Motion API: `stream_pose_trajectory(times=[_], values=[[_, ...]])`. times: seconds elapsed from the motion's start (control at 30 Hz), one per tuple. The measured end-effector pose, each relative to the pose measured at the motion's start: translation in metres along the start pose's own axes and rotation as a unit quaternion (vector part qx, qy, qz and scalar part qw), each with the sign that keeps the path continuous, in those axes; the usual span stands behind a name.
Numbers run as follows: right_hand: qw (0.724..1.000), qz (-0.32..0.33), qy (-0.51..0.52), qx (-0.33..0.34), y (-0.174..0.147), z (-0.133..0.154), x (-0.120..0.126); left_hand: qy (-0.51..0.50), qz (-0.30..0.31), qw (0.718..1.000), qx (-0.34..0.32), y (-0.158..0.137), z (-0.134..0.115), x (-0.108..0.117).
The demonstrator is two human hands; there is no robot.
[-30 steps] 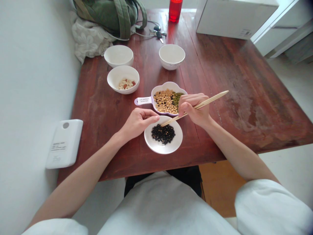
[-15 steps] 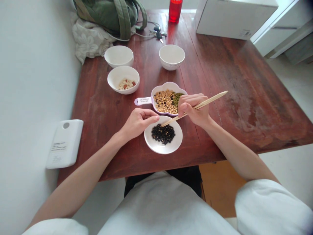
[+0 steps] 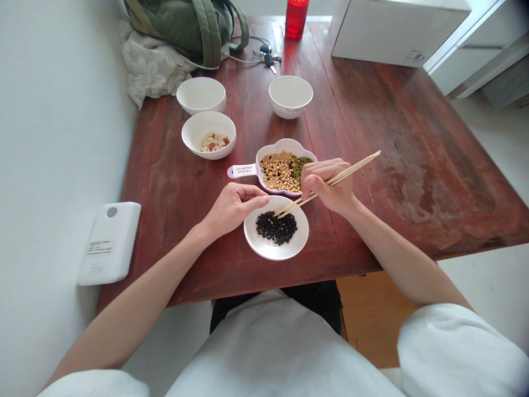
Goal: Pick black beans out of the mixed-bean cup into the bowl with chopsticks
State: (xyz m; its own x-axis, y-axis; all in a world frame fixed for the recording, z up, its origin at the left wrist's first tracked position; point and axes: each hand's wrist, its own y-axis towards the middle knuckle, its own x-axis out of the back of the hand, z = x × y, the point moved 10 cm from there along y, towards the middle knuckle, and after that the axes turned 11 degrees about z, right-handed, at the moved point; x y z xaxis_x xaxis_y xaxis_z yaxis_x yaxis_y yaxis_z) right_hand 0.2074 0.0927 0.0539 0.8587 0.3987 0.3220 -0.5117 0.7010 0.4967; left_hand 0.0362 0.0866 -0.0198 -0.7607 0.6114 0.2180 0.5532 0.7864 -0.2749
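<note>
My right hand [image 3: 327,184] grips a pair of wooden chopsticks [image 3: 355,166], their tips slightly apart among the black beans [image 3: 276,227]. These beans lie in a small white bowl [image 3: 281,252] near the table's front edge. At the bowl's upper left rim, my left hand [image 3: 239,203] is closed on the edge with thumb and fingertips. Just beyond sits a flower-shaped purple-and-white dish [image 3: 243,170] with a handle, holding yellow soybeans [image 3: 278,170] mixed with some black beans, and green mung beans [image 3: 298,167] on its right side, partly hidden by my right hand.
A white bowl with nuts [image 3: 209,153] stands back left, touching another white bowl [image 3: 201,95]. A third white bowl [image 3: 290,99] is behind the dish. Farther back are a green bag [image 3: 177,27], keys [image 3: 268,58], a red cup [image 3: 296,19] and a white box [image 3: 397,33]. A white device [image 3: 109,242] lies left.
The chopstick tips have spread apart and shifted slightly right and down in the black beans. My left hand stays on the bowl's rim.
</note>
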Motion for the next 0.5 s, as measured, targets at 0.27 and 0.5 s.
stream_pose_trajectory(times=[0.27, 0.5], values=[[1.0, -0.008, -0.006, 0.004, 0.001, 0.001, 0.002, -0.023, 0.01, 1.0, 0.007, 0.001, 0.004, -0.002], [0.999, -0.032, 0.036, 0.005, 0.001, 0.005, 0.01, -0.015, 0.013, 1.0, -0.004, 0.0, 0.006, -0.002]])
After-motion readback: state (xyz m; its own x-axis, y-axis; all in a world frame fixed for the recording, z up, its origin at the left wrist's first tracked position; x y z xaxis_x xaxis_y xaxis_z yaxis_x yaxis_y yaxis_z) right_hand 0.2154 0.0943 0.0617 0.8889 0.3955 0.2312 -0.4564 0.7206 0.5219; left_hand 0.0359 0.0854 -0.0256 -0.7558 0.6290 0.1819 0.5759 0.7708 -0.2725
